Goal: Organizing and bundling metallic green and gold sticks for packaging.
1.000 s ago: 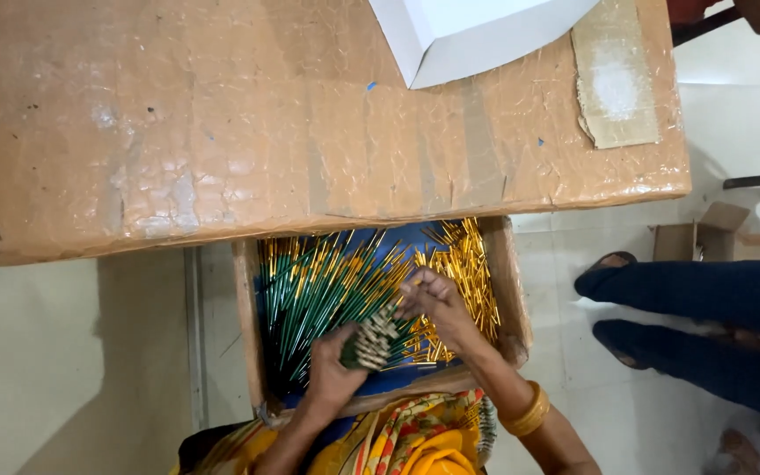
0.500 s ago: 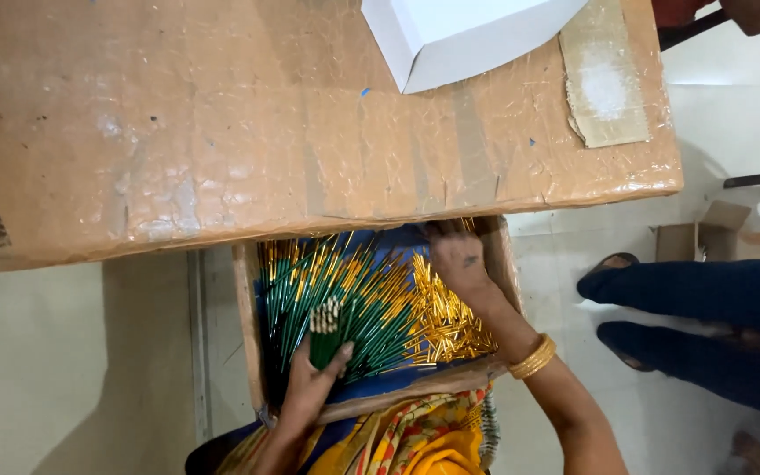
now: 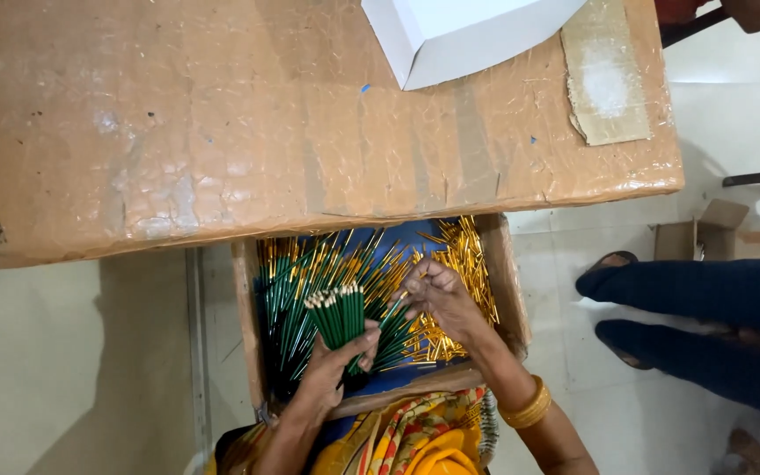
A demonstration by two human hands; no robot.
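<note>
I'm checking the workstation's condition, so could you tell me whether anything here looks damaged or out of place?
The brown cardboard tabletop cover is worn: wrinkled, scuffed and stained, and a loose torn cardboard scrap lies near its right edge. The thin green sticks in the cardboard box lie jumbled, not spilled.

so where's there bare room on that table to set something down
The brown tabletop is bare across its left and middle, from the near edge to the white box at the top. A smaller patch lies between that box and the cardboard scrap. The tray is crowded with green sticks, both hands in it.
</note>
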